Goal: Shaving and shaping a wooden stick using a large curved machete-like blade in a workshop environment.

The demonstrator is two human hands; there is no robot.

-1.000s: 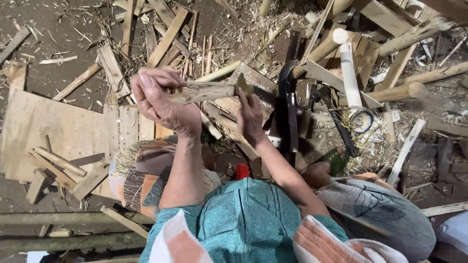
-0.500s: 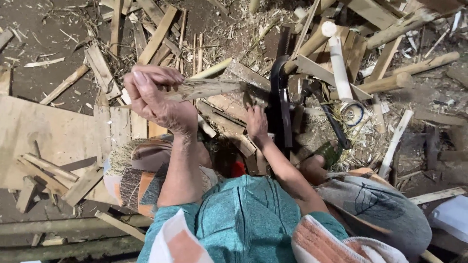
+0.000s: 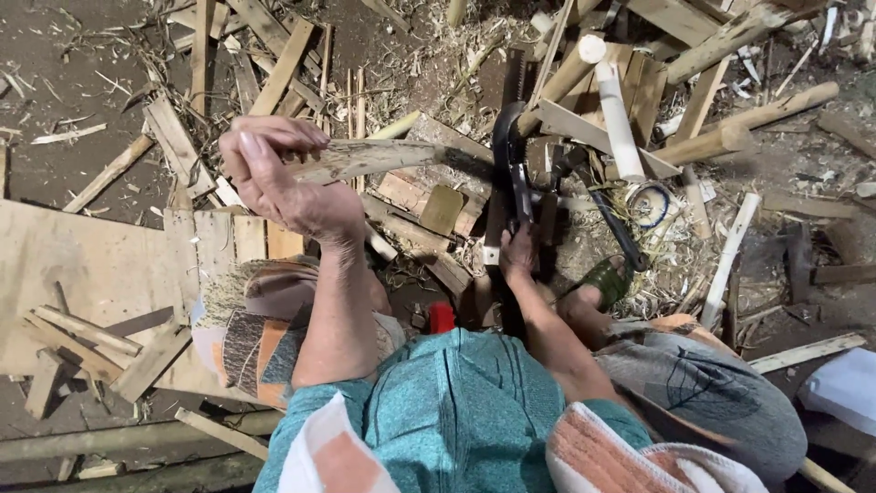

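My left hand (image 3: pixel 278 178) is raised and closed around one end of a rough grey piece of wood (image 3: pixel 374 157), which points to the right. My right hand (image 3: pixel 517 254) is low on the ground among the scraps, closed around the handle of a dark curved blade tool (image 3: pixel 506 155) that lies upright in the view. A small flat wooden block (image 3: pixel 443 210) lies between the two hands.
Wood offcuts, slats and shavings cover the dirt ground. A plywood sheet (image 3: pixel 82 274) lies at the left with short sticks on it. Round white poles (image 3: pixel 616 114) and logs lie at the upper right. My foot in a green sandal (image 3: pixel 602 283) rests near the tool.
My right hand has let go of the wood piece and dropped down to the dark tool's handle. My left hand still holds the wood piece, shifted slightly right.
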